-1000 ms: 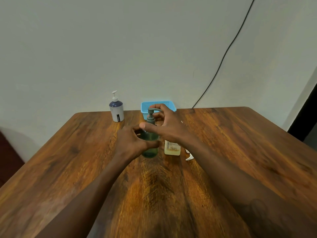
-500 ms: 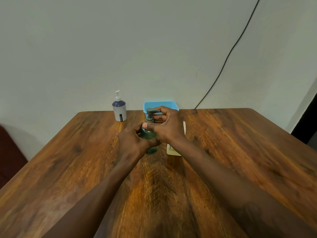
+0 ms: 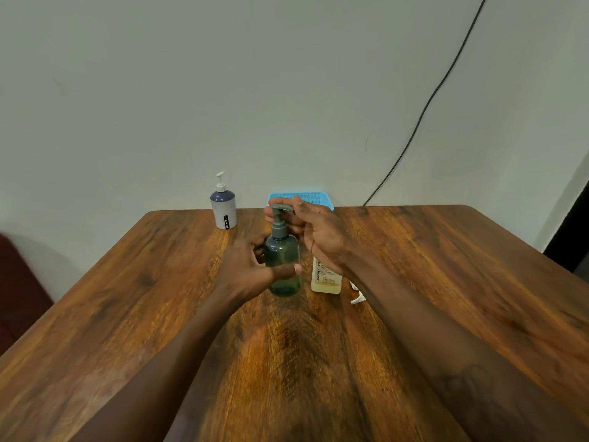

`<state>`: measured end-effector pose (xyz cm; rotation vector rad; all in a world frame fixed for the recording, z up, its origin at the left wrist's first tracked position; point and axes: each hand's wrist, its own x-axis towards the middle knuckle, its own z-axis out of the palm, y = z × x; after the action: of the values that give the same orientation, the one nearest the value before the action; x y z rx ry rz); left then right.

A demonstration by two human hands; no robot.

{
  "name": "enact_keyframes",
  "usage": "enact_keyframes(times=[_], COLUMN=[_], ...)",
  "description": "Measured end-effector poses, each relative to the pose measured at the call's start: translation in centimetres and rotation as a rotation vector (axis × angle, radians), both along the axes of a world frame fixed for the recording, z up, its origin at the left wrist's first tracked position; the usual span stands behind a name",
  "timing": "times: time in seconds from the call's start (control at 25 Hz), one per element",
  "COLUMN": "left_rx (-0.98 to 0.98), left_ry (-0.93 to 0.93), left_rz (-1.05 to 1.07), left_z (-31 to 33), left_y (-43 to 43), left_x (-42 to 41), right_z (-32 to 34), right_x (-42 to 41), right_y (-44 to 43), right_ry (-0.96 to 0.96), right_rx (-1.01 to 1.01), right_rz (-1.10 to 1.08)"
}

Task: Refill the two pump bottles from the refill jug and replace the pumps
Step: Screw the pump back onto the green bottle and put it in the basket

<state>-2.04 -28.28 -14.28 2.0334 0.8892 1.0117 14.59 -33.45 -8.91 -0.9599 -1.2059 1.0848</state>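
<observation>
A dark green pump bottle (image 3: 283, 260) stands upright mid-table. My left hand (image 3: 247, 269) wraps its body from the left, thumb across the front. My right hand (image 3: 314, 232) holds the green pump head (image 3: 280, 210) at the top, fingers curled around the nozzle. Just right of the green bottle a pale yellow refill jug (image 3: 325, 277) stands, partly hidden by my right wrist. A white pump bottle with a dark blue shoulder (image 3: 223, 207) stands apart at the far edge, its white pump fitted.
A blue plastic basket (image 3: 314, 199) sits at the table's far edge behind my right hand. A small white part (image 3: 357, 298) lies beside the jug, mostly hidden under my right forearm. A black cable (image 3: 424, 110) runs down the wall.
My right hand has risen from the bottle's collar to the pump head. The left hand keeps its hold on the bottle's body. The camera view shifted slightly.
</observation>
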Motion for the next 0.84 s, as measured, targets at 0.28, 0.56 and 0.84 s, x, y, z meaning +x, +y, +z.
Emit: enact_keyframes(times=[0.28,0.56,0.84], left_rx=[0.054,0.093,0.089], left_ry=[0.071,0.038,0.019], left_rz=[-0.01,0.091,0.095], left_z=[-0.4,-0.2,-0.4], left_y=[0.0,-0.4,0.1], left_x=[0.1,0.5,-0.3], right_z=[-0.3,-0.7,-1.6], right_x=[0.2,-0.5,-0.5], right_y=[-0.2,0.4,0.6], right_ry=[-0.02,-0.039,-0.256], right_rx=[0.026,0.062,0.093], right_rz=[-0.007,-0.154,-0.209])
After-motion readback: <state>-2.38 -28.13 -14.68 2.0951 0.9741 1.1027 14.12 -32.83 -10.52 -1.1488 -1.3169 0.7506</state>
